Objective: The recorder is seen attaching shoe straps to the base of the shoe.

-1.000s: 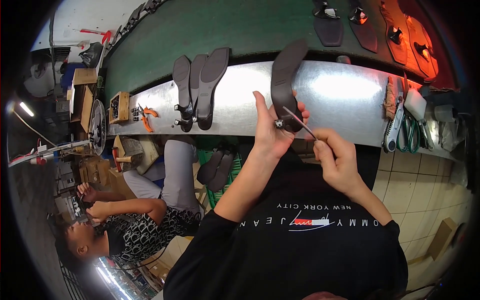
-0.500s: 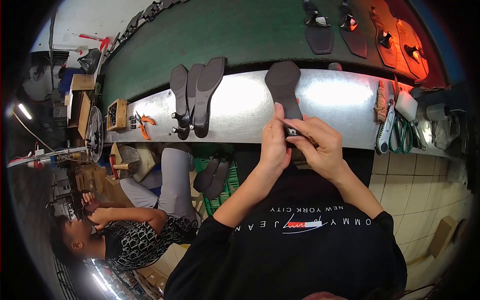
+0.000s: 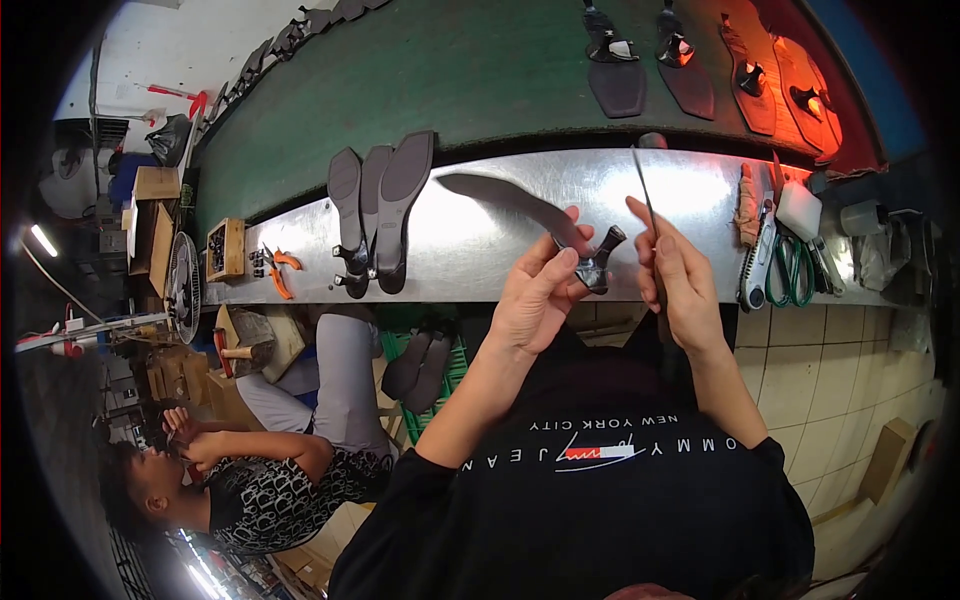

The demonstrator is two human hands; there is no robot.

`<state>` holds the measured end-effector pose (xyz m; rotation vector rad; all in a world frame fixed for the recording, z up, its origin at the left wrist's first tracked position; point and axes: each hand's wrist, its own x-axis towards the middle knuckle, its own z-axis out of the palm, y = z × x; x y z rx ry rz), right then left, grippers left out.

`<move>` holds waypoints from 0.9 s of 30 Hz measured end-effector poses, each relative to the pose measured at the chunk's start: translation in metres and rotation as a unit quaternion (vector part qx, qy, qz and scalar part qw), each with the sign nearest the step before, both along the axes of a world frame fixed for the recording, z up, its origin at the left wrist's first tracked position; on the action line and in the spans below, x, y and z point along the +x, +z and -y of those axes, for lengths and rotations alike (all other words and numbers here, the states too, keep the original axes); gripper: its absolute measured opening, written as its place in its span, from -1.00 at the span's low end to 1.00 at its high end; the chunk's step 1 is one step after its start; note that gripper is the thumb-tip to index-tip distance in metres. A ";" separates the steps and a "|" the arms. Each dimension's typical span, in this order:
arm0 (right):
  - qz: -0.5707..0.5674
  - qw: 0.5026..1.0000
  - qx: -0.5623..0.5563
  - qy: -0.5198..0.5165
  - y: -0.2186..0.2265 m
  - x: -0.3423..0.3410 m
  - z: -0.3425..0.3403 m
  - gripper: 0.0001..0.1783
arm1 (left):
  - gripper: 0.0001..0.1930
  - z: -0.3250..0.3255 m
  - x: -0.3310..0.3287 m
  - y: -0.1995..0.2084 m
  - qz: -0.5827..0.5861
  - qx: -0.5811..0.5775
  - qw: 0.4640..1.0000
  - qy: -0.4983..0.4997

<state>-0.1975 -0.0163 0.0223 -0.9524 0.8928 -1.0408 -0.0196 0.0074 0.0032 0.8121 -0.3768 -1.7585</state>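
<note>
My left hand [image 3: 540, 290] grips a dark brown shoe sole [image 3: 505, 197] near its heel end, with fingers wrapped around it. The sole lies nearly edge-on, its toe pointing left and away from me. At its near end, a small glossy black heel [image 3: 600, 262] sticks up to the right, beside my fingertips. Closed around a long, thin, dark tool [image 3: 645, 185] is my right hand [image 3: 680, 285]; I cannot tell whether that tool is a knife or a file. Its narrow end points away from me, just right of the heel and apart from it.
Heeled soles [image 3: 405, 215] lie left on the metal bench edge [image 3: 480, 265], near orange-handled pliers [image 3: 280, 270] and a wooden box [image 3: 226, 250]. At right are a utility knife [image 3: 757, 265] and green-handled scissors [image 3: 790, 270]. More soles [image 3: 617, 88] rest on the green surface. A person [image 3: 270, 450] sits left.
My hands have moved apart. The sole has turned from upright and face-on to edge-on, toe leftward, in my left hand. My right hand has left the heel and now shows the thin tool.
</note>
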 end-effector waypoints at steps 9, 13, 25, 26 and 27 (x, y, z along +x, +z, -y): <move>0.077 0.977 0.131 0.152 0.003 -0.002 -0.024 -0.38 | -0.36 -0.004 0.005 -0.009 0.016 -0.004 1.000 0.025; 0.148 0.952 0.204 0.174 -0.002 0.000 -0.021 -0.42 | -0.30 -0.006 0.001 -0.008 0.084 -0.052 0.995 0.029; 0.244 0.933 0.223 0.140 -0.021 -0.013 -0.005 -0.47 | -0.35 -0.003 0.021 -0.010 0.173 -0.098 0.980 0.017; 0.295 0.924 0.213 0.122 -0.025 -0.019 0.001 -0.44 | -0.36 -0.002 0.029 -0.006 0.180 -0.091 0.979 0.024; 0.270 0.942 0.176 0.094 -0.026 -0.027 0.005 -0.42 | -0.41 0.003 0.038 -0.002 0.169 -0.091 0.981 0.026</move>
